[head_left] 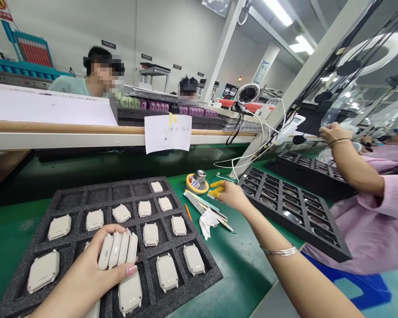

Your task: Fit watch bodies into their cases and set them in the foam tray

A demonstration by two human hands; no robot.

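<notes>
My left hand [102, 265] is closed around a stack of several off-white watch cases [118, 249], held on edge side by side. Below it lies a black foam tray [132, 191] whose compartments hold more such cases, among them one case [167, 271] at the near right. My right hand [230, 194], with yellow finger cots, is stretched out past the tray. Its fingers are curled together, and a small white bit shows at their tips, too small to name. Close to its fingertips are a yellow tape roll [197, 187] with a metal dispenser bottle [200, 175] on it.
Thin sticks [215, 210], a crumpled white wipe [208, 222] and an orange stick [188, 213] lie on the green mat. At the right stands a foam tray of dark parts [292, 207], beside a co-worker in pink [368, 207]. A slanted post [295, 84] rises behind.
</notes>
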